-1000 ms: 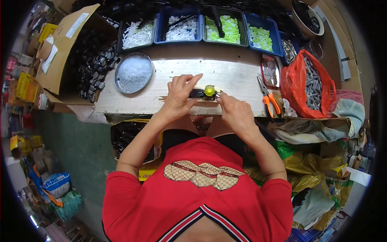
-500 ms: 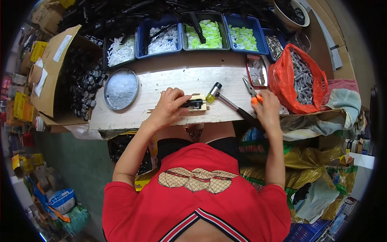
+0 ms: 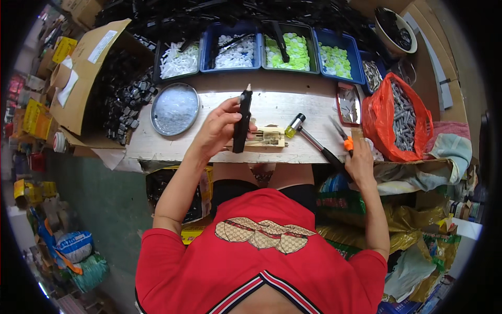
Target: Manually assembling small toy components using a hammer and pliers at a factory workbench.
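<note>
My left hand [image 3: 217, 128] grips a long black plastic part [image 3: 241, 125], held upright above the bench with a pale tip at its top end. Beneath and beside it lies a cream-coloured block fixture [image 3: 274, 137] with a slotted middle, on the bench's front edge. My right hand [image 3: 360, 161] is closed around the orange handles of a pair of pliers [image 3: 348, 140], whose jaws point away from me. Between the hands, a small hammer [image 3: 315, 140] with a yellow and dark head rests on the bench, its black grip end near my right hand.
A round metal tray [image 3: 175, 111] stands left of the fixture, beside a cardboard box [image 3: 86, 78] of black parts. Blue bins [image 3: 231, 69] of small white and green pieces line the back. On the right are a red bag [image 3: 377, 118] of grey pieces and a small red-rimmed tray [image 3: 349, 104].
My left hand has lifted the black part off the fixture and turned it upright. My right hand has drawn slightly nearer with the pliers. The whole view has shifted a little.
</note>
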Motion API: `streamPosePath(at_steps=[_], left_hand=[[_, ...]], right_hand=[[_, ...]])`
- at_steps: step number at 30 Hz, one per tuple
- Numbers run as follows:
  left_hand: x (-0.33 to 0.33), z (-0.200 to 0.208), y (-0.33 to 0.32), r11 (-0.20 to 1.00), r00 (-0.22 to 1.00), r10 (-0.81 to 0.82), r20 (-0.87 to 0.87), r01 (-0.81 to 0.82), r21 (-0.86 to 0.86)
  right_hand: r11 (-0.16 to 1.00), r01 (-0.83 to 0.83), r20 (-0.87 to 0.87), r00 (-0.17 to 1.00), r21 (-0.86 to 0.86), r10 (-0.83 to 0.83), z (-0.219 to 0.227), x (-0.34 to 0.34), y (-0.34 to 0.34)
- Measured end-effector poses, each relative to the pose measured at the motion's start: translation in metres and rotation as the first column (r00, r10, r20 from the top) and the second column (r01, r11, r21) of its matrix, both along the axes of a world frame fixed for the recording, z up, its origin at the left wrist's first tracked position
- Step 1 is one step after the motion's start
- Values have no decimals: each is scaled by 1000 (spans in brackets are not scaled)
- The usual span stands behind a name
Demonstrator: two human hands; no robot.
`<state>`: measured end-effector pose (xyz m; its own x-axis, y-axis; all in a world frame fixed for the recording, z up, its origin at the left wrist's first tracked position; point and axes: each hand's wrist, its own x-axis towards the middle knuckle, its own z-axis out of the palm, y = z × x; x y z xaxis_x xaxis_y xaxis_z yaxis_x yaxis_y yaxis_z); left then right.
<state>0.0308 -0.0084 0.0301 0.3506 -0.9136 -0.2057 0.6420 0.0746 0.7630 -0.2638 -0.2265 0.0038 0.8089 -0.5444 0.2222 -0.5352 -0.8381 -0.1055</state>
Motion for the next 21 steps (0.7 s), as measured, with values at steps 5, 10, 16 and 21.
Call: streamPosePath(at_steps=[5,10,16,21], left_hand=[[-24,-9,5,999,969,-23,247,15,35],[-34,-7,13,999,907,-5,421,-12,37],[-41,-9,20,988,836,12,548,-93,121],[-45,-14,21,976,688,72,722,-197,90]], right_hand=[[873,-91,202,979,479,-9,24,24,32],[722,-339,267,939,603,218,42,68,75],[738,-386,237,922,553,305,46,86,90],[742,-385,213,923,548,322,49,88,95]])
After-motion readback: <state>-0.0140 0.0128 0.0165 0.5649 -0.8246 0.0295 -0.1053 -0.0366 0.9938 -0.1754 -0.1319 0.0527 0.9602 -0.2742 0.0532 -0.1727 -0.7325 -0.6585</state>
